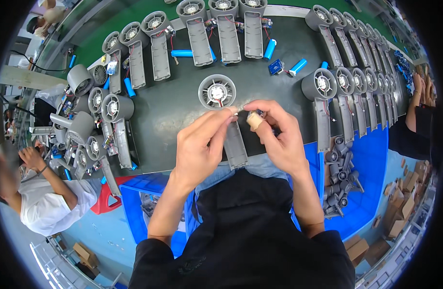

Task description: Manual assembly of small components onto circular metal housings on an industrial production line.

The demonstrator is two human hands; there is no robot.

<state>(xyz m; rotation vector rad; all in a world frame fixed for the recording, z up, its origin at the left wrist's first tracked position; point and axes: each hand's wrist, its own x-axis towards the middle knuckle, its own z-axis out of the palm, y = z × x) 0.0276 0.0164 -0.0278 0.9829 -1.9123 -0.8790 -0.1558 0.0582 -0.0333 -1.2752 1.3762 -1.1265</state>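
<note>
Head camera view, looking down: on a dark worktable (168, 130), straight ahead of a person in black, lies a grey plastic fan unit (217, 91) made of a round, spoked ring with a long, shallow, trough-shaped handle (236, 147). The ring is on the far side; the handle runs toward the person's lap, slanting a little to the right as it comes nearer, so the unit's long axis points almost straight at the body.

Both hands are close together above the handle, just to the near side of the ring. The left hand (202, 142), left of the handle, has thumb and fingers pinched on a tiny pale piece (238, 110) near the ring's lower right rim. The right hand (284, 137), right of the handle, curls inward, a beige cover (254, 120) on its thumb; whether it grips the same piece cannot be told. The left hand is nearer the ring, and the handle passes between the two.

Farther off, similar grey units (229, 38) stand in a row, with a blue circuit board (276, 67) and a blue cylindrical cell (297, 67) to the far right of the ring.
</note>
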